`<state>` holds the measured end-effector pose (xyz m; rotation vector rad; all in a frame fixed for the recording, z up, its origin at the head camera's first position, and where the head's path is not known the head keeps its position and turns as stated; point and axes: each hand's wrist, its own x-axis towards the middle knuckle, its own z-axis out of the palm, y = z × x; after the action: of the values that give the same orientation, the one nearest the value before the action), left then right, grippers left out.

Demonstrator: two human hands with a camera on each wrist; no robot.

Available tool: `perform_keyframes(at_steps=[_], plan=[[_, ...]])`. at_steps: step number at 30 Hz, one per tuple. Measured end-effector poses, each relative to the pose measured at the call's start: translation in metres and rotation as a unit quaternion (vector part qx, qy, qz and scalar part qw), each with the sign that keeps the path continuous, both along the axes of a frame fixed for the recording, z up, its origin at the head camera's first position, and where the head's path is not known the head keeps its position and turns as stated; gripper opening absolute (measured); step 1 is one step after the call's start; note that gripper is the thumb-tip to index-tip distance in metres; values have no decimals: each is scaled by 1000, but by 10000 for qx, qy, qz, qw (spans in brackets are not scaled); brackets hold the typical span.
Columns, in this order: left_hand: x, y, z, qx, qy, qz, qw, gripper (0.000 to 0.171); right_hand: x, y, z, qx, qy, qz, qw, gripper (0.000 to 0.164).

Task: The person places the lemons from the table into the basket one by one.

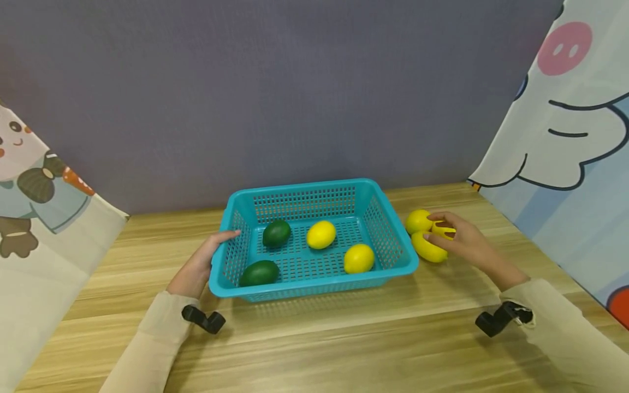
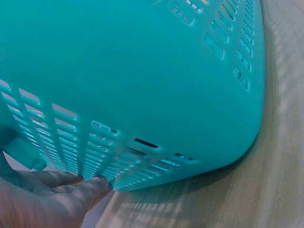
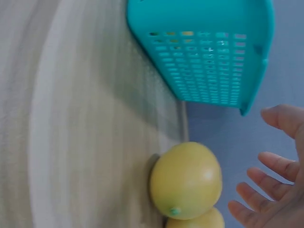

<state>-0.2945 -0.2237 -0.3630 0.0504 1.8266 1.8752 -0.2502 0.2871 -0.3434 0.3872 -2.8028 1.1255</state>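
Note:
My left hand (image 1: 196,267) grips the left rim of a turquoise plastic basket (image 1: 314,283), thumb over the edge, other fingers against the outside wall. In the left wrist view, the fingertips (image 2: 99,184) press on the slotted side. Inside the basket lie two lemons (image 1: 321,235) and two dark green, avocado-like fruits (image 1: 277,234). Right of it, my right hand (image 1: 464,240) hovers over a cluster of three lemons (image 1: 428,248), fingers spread and partly covering one. The right wrist view shows the palm facing a lemon (image 3: 186,180) with a gap between.
Everything stands on a wood-grain table (image 1: 344,349). A grey-purple panel (image 1: 295,98) rises behind the basket. Cartoon-printed cloths hang on the left (image 1: 59,229) and right (image 1: 550,136). Each wrist carries a black bracket (image 1: 203,319).

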Motion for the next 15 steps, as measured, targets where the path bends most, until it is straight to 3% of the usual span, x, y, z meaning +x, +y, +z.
perform_keyframes(at_steps=[4, 15], plan=[[-1, 0, 0, 102, 4, -55, 9999, 64, -1, 2, -9, -36, 5, -86, 10000, 51], [-4, 2, -1, 112, 115, 29, 9999, 64, -1, -1, -20, 595, 115, -347, 9976, 54]])
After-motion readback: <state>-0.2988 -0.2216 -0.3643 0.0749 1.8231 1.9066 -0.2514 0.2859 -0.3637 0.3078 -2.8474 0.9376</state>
